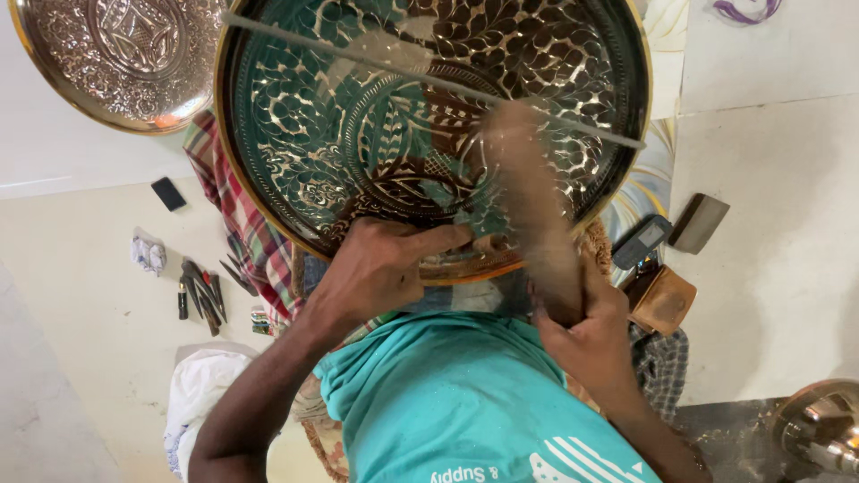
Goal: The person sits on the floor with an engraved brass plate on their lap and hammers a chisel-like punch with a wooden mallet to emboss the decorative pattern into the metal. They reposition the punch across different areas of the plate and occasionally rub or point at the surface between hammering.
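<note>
Left hand (380,268) is pressed on the near rim of the big engraved brass tray (429,116), fingers curled over the edge in a narrow grip around what looks like a small chisel (too hidden to be sure), while the right hand (586,335) has a closed grip on a wooden mallet (528,206), blurred mid-swing above the tray's lower right. The tray sits tilted on the person's lap, over checked cloth (237,210), just ahead of the turquoise shirt (447,402). To do this well, I'd judge: keep the left hand anchored so the tray can't rock, keep the blows short and even, and let the tool follow the leaf pattern rather than skate across it. Spare punches (201,295) lie on the floor (80,295) to the left, a second embossed plate (125,54) beyond.
</note>
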A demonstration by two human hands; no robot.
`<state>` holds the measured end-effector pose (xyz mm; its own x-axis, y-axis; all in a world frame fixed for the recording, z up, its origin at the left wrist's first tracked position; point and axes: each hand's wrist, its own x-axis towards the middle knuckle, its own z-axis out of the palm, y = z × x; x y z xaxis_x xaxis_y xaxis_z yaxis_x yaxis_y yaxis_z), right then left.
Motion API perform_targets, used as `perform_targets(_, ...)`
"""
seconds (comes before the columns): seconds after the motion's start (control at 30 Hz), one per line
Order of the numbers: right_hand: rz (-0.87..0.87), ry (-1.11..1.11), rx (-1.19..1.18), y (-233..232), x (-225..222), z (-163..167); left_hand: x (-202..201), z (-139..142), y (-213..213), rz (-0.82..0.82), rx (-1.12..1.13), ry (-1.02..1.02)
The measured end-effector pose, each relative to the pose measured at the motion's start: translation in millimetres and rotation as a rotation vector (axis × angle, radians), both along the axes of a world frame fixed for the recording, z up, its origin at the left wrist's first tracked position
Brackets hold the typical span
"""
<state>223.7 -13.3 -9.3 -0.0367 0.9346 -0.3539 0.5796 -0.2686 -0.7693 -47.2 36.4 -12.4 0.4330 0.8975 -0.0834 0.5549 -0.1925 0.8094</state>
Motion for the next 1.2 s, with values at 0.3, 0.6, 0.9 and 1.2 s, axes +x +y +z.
perform_targets(0.3, -0.042, 0.033, 0.110, -4, -1, 2, -1, -3, 1, -0.028, -0.004, 0.033)
perform_targets(0.6, -0.065, -0.029, 0.000, -13, -2, -3, -3, -2, 0, -0.046, -0.014, 0.035)
perform_targets(0.9, -0.111, 0.012, -0.003, -14, 0, -8, -6, 2, 6, -0.096, -0.057, 0.084)
perform_targets(1.2, 0.010, -0.082, -0.069, -18, 2, -1, -8, 5, 7, -0.104, -0.082, 0.021)
